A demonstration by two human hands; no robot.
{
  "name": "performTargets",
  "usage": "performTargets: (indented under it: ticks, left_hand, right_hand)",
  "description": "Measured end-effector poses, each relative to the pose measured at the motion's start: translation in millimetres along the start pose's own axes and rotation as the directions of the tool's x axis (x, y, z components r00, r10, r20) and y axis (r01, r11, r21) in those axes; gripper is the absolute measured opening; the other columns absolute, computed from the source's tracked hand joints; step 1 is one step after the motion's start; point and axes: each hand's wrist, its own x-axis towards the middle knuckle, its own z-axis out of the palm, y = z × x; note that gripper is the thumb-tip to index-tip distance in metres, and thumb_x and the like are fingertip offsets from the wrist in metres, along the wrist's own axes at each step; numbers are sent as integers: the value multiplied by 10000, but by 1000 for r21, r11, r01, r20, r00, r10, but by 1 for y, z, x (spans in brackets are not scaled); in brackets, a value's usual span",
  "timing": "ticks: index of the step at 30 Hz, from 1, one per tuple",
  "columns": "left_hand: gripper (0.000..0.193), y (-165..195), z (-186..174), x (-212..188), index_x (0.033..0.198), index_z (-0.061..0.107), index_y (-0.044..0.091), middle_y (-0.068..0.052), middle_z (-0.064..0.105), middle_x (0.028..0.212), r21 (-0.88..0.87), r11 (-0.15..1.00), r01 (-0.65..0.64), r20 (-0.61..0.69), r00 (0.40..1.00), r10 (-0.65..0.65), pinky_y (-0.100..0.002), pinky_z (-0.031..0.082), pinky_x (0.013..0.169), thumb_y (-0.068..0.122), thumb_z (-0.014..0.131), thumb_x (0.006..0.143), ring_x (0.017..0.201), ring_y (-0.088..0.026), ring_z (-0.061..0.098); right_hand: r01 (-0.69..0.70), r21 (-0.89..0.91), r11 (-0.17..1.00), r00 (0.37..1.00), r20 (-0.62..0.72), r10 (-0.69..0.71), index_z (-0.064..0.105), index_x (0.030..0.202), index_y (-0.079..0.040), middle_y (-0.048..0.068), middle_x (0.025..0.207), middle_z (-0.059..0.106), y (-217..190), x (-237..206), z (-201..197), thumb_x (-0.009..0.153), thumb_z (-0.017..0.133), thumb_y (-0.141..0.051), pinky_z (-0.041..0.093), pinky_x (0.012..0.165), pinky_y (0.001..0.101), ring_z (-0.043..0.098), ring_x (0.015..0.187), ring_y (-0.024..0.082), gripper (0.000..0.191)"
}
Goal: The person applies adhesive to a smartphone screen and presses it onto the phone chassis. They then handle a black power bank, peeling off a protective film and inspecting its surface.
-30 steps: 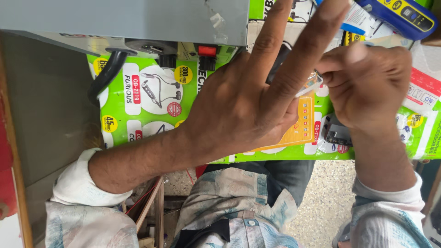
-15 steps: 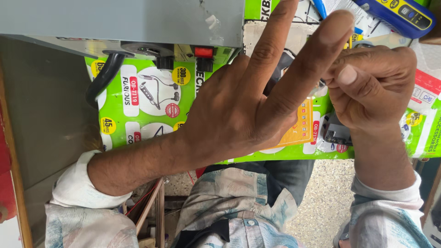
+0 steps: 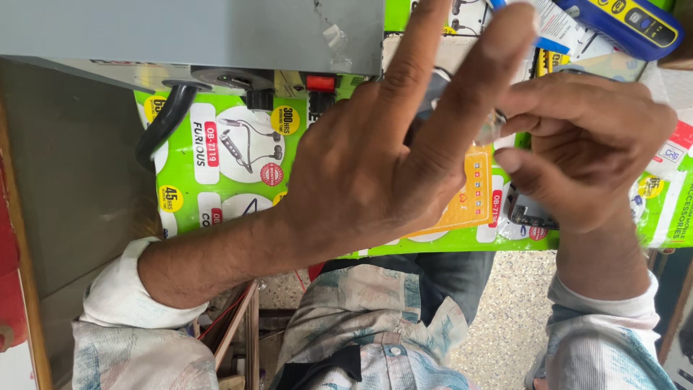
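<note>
My left hand is raised in the middle of the view, back toward me, with two fingers stretched upward. It seems to grip a dark device that shows only between the fingers and under my right hand. My right hand is close at the right, its fingertips pinched on a small clear round piece that touches the side of my left middle finger. Both hands hover over a green printed packaging sheet.
A grey metal box with a red switch and a black cable sits at the top. A blue and yellow handheld device lies top right. A wooden edge runs down the left, and speckled floor shows below.
My right hand has shifted slightly, its thumb dropping away from my left fingertip while the fingers stay pinched. My left hand holds nearly the same pose.
</note>
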Motion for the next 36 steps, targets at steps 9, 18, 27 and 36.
performTargets:
  ticks: [9,18,27,36]
  left_hand:
    - [734,-1,-2,0,1644,61,127,-305,227,1644,-2,1000,1,-6,1000,-1,-281,572,719,48,520,1076,828,-112,608]
    - [730,1,-2,1,1643,66,131,-301,233,1644,-2,1000,-3,-13,1000,3,-278,569,717,49,519,1077,824,-107,601]
    - [725,1,-2,2,1643,72,134,-296,238,1645,-2,1000,2,-14,1000,-2,-276,566,715,50,518,1077,820,-102,593]
    - [721,2,-1,2,1642,77,138,-292,244,1645,-5,1000,3,-17,1000,-3,-273,563,713,51,517,1077,816,-96,586]
  right_hand:
    - [446,-404,799,890,106,-443,598,976,178,306,912,689,6,10,11,805,823,93,615,701,365,727,814,297,295]
    - [243,-358,901,962,-31,-272,637,1062,162,290,982,720,7,-6,6,1009,757,105,630,775,337,755,865,289,143]
    - [141,-131,981,978,-134,-159,622,1077,105,218,1032,724,8,-5,9,1043,767,-9,646,826,281,762,929,215,187]
    - [12,-85,996,990,-140,-24,635,1097,132,238,981,723,10,-12,2,1073,766,-39,628,742,272,732,785,190,217]
